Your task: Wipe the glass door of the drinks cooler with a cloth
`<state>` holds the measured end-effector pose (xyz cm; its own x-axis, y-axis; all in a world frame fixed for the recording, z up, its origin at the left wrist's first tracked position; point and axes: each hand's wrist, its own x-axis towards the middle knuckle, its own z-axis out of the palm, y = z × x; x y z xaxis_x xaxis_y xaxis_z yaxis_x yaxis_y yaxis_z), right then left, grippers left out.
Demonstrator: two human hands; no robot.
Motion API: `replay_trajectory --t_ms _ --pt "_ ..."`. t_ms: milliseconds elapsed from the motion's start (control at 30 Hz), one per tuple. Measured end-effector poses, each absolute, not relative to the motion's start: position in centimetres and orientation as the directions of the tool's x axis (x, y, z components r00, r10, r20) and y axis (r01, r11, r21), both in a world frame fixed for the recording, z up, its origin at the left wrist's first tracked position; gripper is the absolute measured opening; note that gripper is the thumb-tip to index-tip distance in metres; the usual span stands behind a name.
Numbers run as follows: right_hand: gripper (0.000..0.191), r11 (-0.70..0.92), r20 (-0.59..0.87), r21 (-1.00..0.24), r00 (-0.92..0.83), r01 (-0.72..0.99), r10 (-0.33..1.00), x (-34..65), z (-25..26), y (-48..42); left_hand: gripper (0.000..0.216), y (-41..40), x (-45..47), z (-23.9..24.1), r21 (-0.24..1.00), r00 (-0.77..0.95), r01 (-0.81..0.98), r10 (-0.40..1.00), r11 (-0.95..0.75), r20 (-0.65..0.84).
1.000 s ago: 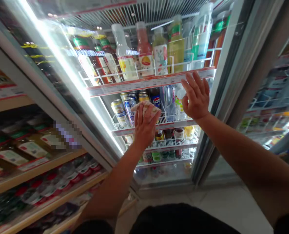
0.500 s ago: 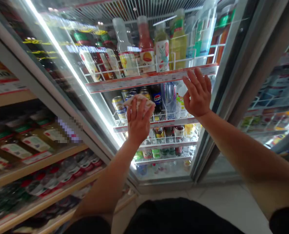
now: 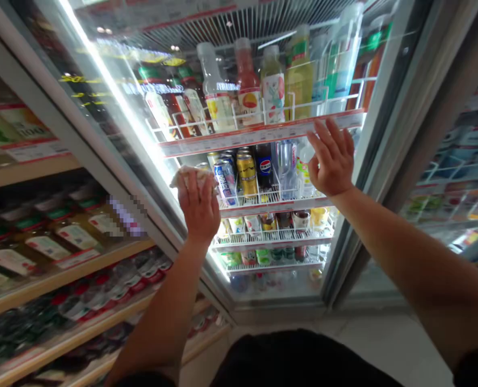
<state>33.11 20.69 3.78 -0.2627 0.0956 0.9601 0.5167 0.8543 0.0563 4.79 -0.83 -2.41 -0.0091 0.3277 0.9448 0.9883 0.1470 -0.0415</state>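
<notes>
My left hand [image 3: 199, 205] presses a crumpled pale cloth [image 3: 190, 174] flat against the glass door [image 3: 134, 97] of a lit drinks fridge, near the door's left edge beside the bright light strip. My right hand [image 3: 333, 159] lies with fingers spread on the same glass further right, level with the red shelf strip [image 3: 258, 134]. Behind the glass stand cans [image 3: 239, 174] on the middle shelf and tall bottles [image 3: 247, 86] on the shelf above.
Wooden shelves [image 3: 61, 274] with bottled drinks run along the left. A grey door frame [image 3: 387, 134] and a second fridge [image 3: 460, 177] stand to the right. Pale floor tiles [image 3: 376, 344] lie below.
My left hand has slid the cloth leftward across the glass, from in front of the cans to the door's left edge. My right hand has stayed flat on the glass.
</notes>
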Motion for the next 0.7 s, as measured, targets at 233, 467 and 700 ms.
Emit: replay_trajectory --t_ms 233,467,700 --pt "0.064 0.849 0.967 0.071 -0.245 0.524 0.071 33.0 3.7 20.8 0.063 -1.6 4.3 -5.9 -0.144 0.094 0.981 0.335 0.128 0.937" --pt "0.065 0.816 0.977 0.188 -0.193 0.547 -0.095 32.8 3.2 21.3 0.056 -2.0 3.7 -4.5 -0.061 0.003 0.979 0.285 0.196 0.958" --pt "0.065 0.764 0.97 0.241 -0.181 0.598 -0.164 32.7 3.2 21.2 0.05 -3.0 3.0 -5.6 -0.123 0.048 0.962 0.292 0.242 0.955"
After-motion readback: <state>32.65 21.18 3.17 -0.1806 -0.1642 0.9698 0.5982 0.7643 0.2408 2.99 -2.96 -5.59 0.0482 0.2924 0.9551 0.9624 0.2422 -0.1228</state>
